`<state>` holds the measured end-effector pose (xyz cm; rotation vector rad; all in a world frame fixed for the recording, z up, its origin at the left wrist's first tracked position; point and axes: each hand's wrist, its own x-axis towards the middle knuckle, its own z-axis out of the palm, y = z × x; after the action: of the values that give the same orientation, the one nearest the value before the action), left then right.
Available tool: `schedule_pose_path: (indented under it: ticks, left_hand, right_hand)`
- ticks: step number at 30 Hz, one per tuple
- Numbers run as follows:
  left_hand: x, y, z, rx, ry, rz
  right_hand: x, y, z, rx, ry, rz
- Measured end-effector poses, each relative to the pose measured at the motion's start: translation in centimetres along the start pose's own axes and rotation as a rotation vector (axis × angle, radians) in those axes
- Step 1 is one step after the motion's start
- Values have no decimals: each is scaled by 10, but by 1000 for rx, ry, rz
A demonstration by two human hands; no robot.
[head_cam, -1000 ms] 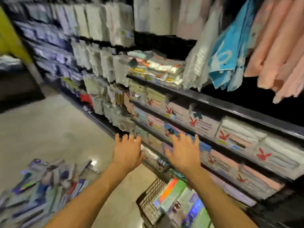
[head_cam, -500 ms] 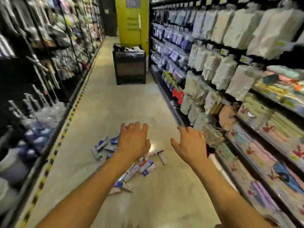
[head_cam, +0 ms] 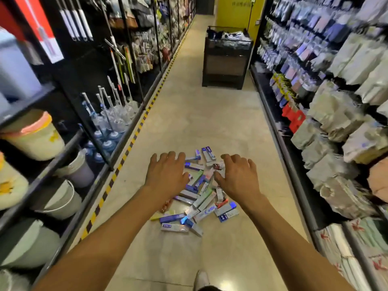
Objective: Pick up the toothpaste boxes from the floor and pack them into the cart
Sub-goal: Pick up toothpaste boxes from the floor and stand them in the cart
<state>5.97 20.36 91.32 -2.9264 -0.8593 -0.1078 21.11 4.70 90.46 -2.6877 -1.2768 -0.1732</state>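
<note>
One loose pile of toothpaste boxes [head_cam: 204, 199] lies on the floor [head_cam: 189, 114]. There are roughly two dozen, too overlapped for an exact count. The left hand [head_cam: 168, 174] is stretched over the pile's 10 o'clock edge and the right hand [head_cam: 237, 178] over its 2 o'clock edge. Both are released, fingers spread, grasping nothing. One dark display stand [head_cam: 226, 61] stands down the aisle at 12 o'clock. At least five buckets [head_cam: 31, 136] fill shelves at 9 o'clock, and hanging packets [head_cam: 336, 114] fill those at 3 o'clock. One shoe [head_cam: 201, 278] shows at 6 o'clock.
</note>
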Motion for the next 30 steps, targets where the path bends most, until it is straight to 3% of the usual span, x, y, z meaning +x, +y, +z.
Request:
schedule_pose_path:
  ticks: [9, 18, 23, 30]
  left_hand:
    - [73, -98, 39, 10, -3, -149]
    - [157, -203, 145, -82, -115, -73]
    - [191, -250, 257, -146, -202, -28]
    - [184, -257, 478, -195, -419, 47]
  right_hand:
    - [134, -65, 55, 36, -66, -152]
    - [218, -113, 168, 82, -135, 16]
    - [222, -119, 284, 122, -206, 165]
    - [169, -106, 492, 196, -367, 310]
